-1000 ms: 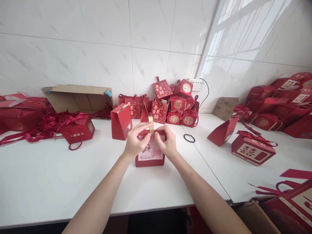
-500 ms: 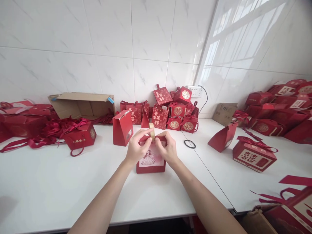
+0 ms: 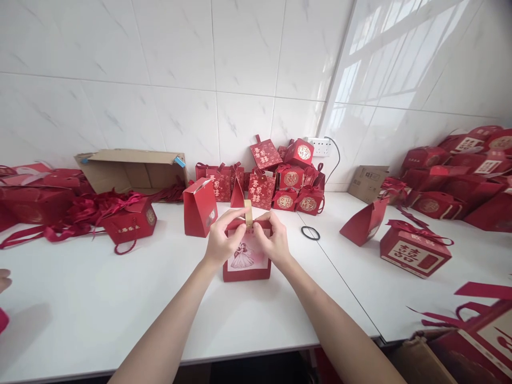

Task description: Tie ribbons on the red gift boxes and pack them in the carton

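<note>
A red gift box (image 3: 247, 274) with a pink panel showing a couple in wedding dress stands upright on the white table in front of me. A gold ribbon loop (image 3: 248, 213) rises from its top edge. My left hand (image 3: 226, 236) is closed on the box's upper left edge, its fingers against the loop. On the other side my right hand (image 3: 272, 238) pinches the upper right edge, close to the ribbon. The fingers hide much of the box top. Just left stands a plain red box (image 3: 200, 208), apart from my hand.
Stacked red boxes (image 3: 294, 181) line the tiled wall beside a power socket (image 3: 320, 146). An open carton (image 3: 132, 160) stands back left. A black ring (image 3: 310, 232) and a ribboned box (image 3: 416, 250) lie right. Another person's hand (image 3: 5, 280) shows at the left edge.
Another person's hand and something bright pink have come in at the left edge. My hands stay at the box top with almost no shift; the view has tilted slightly.
</note>
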Demonstrator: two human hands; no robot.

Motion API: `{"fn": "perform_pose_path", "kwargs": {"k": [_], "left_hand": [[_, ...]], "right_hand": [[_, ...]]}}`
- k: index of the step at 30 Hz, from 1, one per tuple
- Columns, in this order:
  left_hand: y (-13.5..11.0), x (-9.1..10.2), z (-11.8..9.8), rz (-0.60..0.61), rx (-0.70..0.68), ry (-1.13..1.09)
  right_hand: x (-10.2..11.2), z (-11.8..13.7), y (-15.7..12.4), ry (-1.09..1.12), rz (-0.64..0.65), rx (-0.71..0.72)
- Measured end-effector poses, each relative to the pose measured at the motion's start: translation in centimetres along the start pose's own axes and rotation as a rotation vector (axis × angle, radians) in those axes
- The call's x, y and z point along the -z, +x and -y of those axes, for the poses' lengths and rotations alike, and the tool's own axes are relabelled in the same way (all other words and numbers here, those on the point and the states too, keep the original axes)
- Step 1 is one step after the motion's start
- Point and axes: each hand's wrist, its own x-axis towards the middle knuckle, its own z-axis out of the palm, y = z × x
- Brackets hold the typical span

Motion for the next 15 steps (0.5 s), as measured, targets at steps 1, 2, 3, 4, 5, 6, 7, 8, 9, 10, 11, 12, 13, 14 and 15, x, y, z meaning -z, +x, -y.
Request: {"fn": "perform_pose_path", "kwargs": {"k": [1, 2, 3, 4, 5, 6, 7, 8, 9, 10, 11, 12, 13, 14, 15], "left_hand": [[0.0, 0.0, 0.3, -0.032, -0.002, -0.012], [0.0, 0.1, 0.6, -0.107, -0.008, -0.004], [0.0, 0.2, 1.0, -0.222, -0.011, 0.033], [0.1, 0.4, 1.5, -0.358, -0.006, 0.102], [0.2, 0.7, 2.1, -0.493, 0.019, 0.190], [0.3, 1.0, 2.7, -0.605, 0.073, 0.279], [0.5, 1.3, 3.3, -0.672, 0.154, 0.355], [0.6, 1.7, 3.8, -0.696, 0.256, 0.414], [0.7, 2.0, 4.4, -0.693, 0.364, 0.461], [0.7, 2.4, 4.9, -0.675, 0.469, 0.498], [0.7, 2.7, 5.4, -0.642, 0.560, 0.522], [0.6, 3.0, 5.8, -0.603, 0.635, 0.517], [0.4, 3.3, 6.3, -0.565, 0.690, 0.482], [0.3, 3.6, 6.6, -0.538, 0.726, 0.425], [0.1, 3.9, 7.0, -0.520, 0.746, 0.355]], "right_hand": [[-0.1, 0.0, 0.0, -0.006, -0.004, -0.012], [-0.2, 0.0, -0.1, -0.013, -0.006, -0.026], [-0.3, 0.1, -0.1, -0.020, -0.007, -0.039], [-0.4, 0.1, -0.1, -0.027, -0.007, -0.048], [-0.5, 0.1, -0.2, -0.033, -0.006, -0.050], [-0.5, 0.2, -0.2, -0.036, -0.002, -0.045], [-0.6, 0.2, -0.2, -0.036, 0.005, -0.037], [-0.5, 0.2, -0.2, -0.033, 0.012, -0.030], [-0.4, 0.2, -0.2, -0.026, 0.019, -0.027], [-0.3, 0.2, -0.2, -0.015, 0.027, -0.031], [-0.2, 0.2, -0.3, 0.000, 0.035, -0.038], [-0.1, 0.2, -0.3, 0.016, 0.043, -0.041], [0.0, 0.2, -0.4, 0.030, 0.051, -0.039], [0.1, 0.2, -0.5, 0.041, 0.061, -0.032], [0.0, 0.2, -0.6, 0.051, 0.072, -0.024]]}}
